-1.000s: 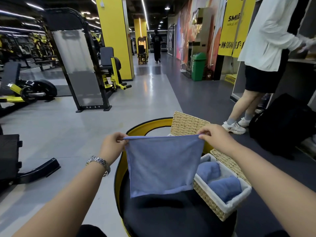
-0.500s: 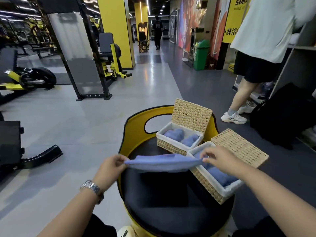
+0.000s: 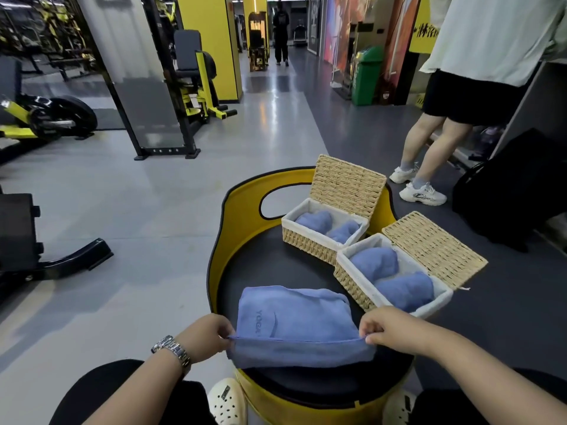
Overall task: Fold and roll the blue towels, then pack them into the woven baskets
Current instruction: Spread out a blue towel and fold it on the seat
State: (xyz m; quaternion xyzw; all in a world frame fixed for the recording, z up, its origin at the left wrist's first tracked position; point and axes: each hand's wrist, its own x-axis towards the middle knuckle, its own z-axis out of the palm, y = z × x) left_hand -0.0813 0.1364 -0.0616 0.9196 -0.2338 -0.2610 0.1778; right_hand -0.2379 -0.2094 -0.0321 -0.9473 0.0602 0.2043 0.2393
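both hands pinch a blue towel [image 3: 294,326] on the black seat [image 3: 260,271]; grey gym floor [image 3: 153,210] around.

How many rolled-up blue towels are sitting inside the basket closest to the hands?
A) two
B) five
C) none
A: the nearer woven basket holds two rolled blue towels side by side, while both hands pinch the corners of a flat blue towel on the black seat.

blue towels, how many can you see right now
5: two rolled in the far basket, two rolled in the near basket, one flat held by both hands. More may lie underneath.
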